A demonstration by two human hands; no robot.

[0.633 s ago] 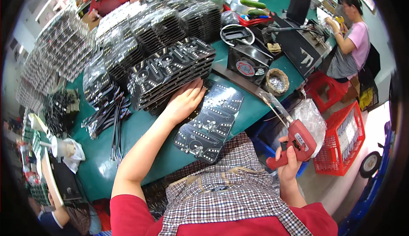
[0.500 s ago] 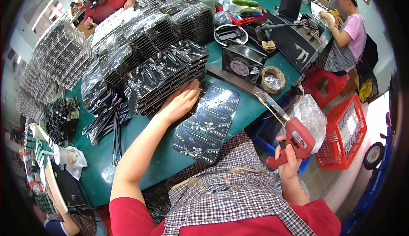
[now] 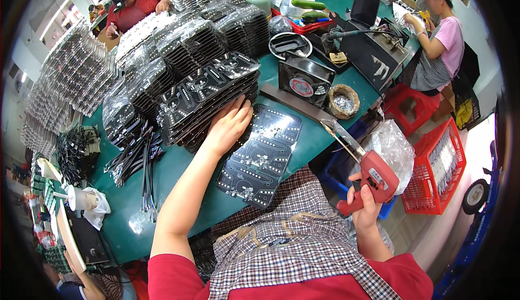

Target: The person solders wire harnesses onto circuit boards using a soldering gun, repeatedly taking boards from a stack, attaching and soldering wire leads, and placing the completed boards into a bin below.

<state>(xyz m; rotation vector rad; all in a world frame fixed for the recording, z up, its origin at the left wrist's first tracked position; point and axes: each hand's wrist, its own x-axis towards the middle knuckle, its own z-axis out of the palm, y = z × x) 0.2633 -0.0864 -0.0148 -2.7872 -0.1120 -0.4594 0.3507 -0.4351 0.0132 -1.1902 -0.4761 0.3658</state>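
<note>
My left hand (image 3: 229, 125) lies with fingers stretched out against the right side of a tilted stack of black circuit boards (image 3: 208, 91). Just right of that hand, a black circuit board panel (image 3: 260, 156) with rows of small light parts rests flat near the table's edge. My right hand (image 3: 366, 208) is wrapped round the handle of a red soldering gun (image 3: 379, 176). The gun's long metal tip points up and left, over the table's right edge and apart from the panel.
Tall stacks of boards (image 3: 189, 40) fill the green table's (image 3: 189, 227) far left. Bundled wires (image 3: 143, 162) lie left of my arm. A small fan (image 3: 305, 80), a round tin (image 3: 344, 102) and a dark metal bar (image 3: 298, 104) stand ahead. Right are red crates (image 3: 441, 167); co-workers sit nearby.
My left elbow has swung to the right, while the hand stays against the stack with its fingers slightly shifted. The soldering gun remains held in nearly the same place.
</note>
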